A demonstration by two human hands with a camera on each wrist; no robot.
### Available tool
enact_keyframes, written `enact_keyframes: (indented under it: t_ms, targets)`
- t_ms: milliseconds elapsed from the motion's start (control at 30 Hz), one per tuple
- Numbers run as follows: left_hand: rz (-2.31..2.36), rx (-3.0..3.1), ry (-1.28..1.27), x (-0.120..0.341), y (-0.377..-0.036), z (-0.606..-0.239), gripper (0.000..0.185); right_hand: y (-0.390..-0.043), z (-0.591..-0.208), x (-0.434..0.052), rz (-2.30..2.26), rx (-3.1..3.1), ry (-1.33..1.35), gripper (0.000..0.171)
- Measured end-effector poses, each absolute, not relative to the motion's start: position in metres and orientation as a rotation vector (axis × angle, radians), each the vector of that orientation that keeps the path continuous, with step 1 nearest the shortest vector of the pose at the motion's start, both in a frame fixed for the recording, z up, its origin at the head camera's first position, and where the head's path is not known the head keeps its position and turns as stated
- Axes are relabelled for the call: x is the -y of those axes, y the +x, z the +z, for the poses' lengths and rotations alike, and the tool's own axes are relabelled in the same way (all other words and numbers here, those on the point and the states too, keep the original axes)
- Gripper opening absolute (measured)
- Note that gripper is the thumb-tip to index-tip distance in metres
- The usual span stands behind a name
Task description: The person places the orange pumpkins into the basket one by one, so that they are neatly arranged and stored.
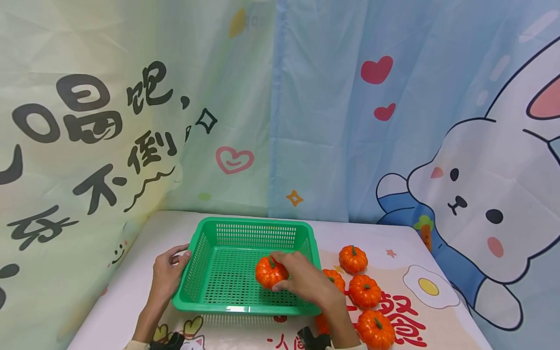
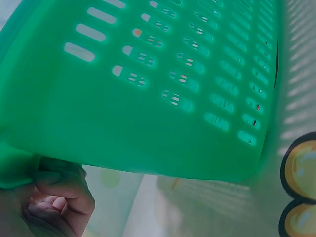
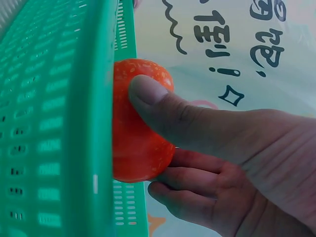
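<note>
A green perforated basket point(image 1: 210, 301) sits on the table in front of me. My right hand point(image 1: 302, 277) grips a small orange pumpkin point(image 1: 268, 273) inside the basket, just above its floor. In the right wrist view the thumb point(image 3: 163, 106) presses on the pumpkin point(image 3: 136, 143) beside the basket rim point(image 3: 94, 123). My left hand point(image 1: 168, 272) holds the basket's left rim. The left wrist view shows its curled fingers point(image 2: 61, 200) under the green wall point(image 2: 148, 98).
Several more orange pumpkins point(image 1: 353, 258) point(image 1: 364, 290) point(image 1: 375, 328) lie on the table right of the basket. A printed tablecloth with a fried egg picture point(image 1: 428, 287) covers the table. Cartoon curtains point(image 1: 393, 121) hang close behind and on both sides.
</note>
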State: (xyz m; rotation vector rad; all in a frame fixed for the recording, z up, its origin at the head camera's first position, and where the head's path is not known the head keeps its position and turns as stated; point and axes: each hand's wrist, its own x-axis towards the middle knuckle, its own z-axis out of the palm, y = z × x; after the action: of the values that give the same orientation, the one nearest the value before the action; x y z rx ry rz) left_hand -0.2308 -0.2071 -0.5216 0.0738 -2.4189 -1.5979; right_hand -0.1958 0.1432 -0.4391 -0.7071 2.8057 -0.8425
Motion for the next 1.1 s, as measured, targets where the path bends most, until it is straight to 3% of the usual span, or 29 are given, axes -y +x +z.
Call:
enact_keyframes:
  t_ms: [933, 1100]
  targets:
    - [-1.622, 2.395, 0.08, 0.207, -0.232, -0.515, 0.035, -0.201, -0.45, -0.103, -0.765, -2.762, -0.836, 0.059]
    - [-1.635, 2.396, 0.102, 0.205, -0.229, -0.517, 0.035, -0.2, -0.452, -0.098, -0.742, -2.753, -0.826, 0.065]
